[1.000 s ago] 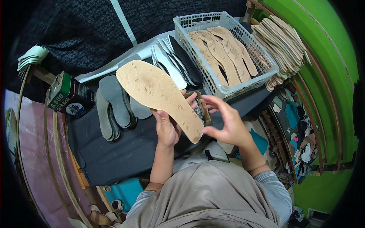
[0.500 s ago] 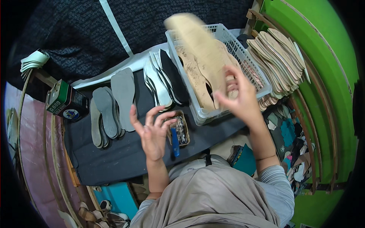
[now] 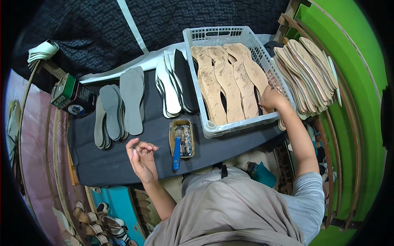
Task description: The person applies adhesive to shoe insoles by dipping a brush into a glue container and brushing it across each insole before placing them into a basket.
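Note:
A translucent plastic crate (image 3: 217, 129) holds tan, smudged shoe insoles (image 3: 227, 88) laid flat in rows. My right hand (image 3: 272, 99) is inside its right side, fingers closed about the near end of the rightmost tan insole (image 3: 255, 76). That insole lies down level with the others; my fingertips are partly hidden. Over the near edge of the table my left hand (image 3: 143, 160) hovers, holding nothing, its fingers loosely bent and apart. Nearest to it is a small tub (image 3: 188, 152) caked with dried residue, with a blue-handled brush (image 3: 177, 153) resting in it.
Stacks of grey insoles (image 3: 110, 107) and white and black ones (image 3: 166, 88) lie left of the crate. At the table's left corner stands a dark green can (image 3: 73, 96). A tall pile of tan insoles (image 3: 305, 76) sits right of the crate. Shoes (image 3: 113, 225) fill a rack lower left.
My right hand has brought the tan insole from mid-air down into the crate's right side. My left hand has moved left, away from the tub. The whole view has shifted slightly.

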`<move>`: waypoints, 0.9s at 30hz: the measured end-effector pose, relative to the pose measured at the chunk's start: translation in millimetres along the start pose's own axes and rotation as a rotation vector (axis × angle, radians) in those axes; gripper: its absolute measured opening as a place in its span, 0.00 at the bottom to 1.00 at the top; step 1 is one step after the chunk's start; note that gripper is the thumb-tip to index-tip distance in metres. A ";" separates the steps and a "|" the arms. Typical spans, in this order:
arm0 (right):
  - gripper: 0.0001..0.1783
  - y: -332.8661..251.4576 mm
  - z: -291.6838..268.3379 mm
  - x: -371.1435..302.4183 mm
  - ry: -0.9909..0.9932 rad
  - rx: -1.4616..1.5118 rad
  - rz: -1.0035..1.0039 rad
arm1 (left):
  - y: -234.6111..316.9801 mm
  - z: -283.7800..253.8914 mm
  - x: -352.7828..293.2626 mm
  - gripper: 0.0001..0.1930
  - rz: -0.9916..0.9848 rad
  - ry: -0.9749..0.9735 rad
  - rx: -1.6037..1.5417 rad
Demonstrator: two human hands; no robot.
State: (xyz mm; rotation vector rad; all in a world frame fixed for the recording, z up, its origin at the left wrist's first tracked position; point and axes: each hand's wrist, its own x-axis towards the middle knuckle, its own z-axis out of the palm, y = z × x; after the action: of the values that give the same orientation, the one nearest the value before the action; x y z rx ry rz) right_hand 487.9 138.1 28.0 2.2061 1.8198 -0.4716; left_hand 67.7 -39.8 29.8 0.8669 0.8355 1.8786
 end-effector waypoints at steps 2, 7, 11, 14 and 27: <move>0.42 -4.3 7.2 1.9 0.045 -0.047 -0.008 | -4.5 -2.0 -5.6 0.17 -0.022 -0.023 0.034; 0.30 -9.3 -8.5 -9.1 -0.011 -0.234 -0.266 | -4.9 -3.5 -15.0 0.16 -0.011 0.019 0.053; 0.25 5.7 0.8 -10.3 0.223 -0.214 -0.235 | 0.9 -4.4 -13.5 0.10 -0.051 0.067 0.107; 0.26 -31.7 -21.1 -59.5 0.528 0.123 -0.120 | 4.2 -13.0 -8.9 0.10 -0.082 0.107 0.308; 0.15 -177.3 -10.4 -187.3 0.443 0.851 -0.652 | -68.3 -69.8 105.9 0.29 0.215 0.083 1.579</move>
State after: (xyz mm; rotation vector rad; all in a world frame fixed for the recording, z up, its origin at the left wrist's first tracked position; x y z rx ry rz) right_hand 282.9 7.4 114.7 2.2211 3.0360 -1.1263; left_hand 0.4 67.8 -38.3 1.7866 2.4059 1.1019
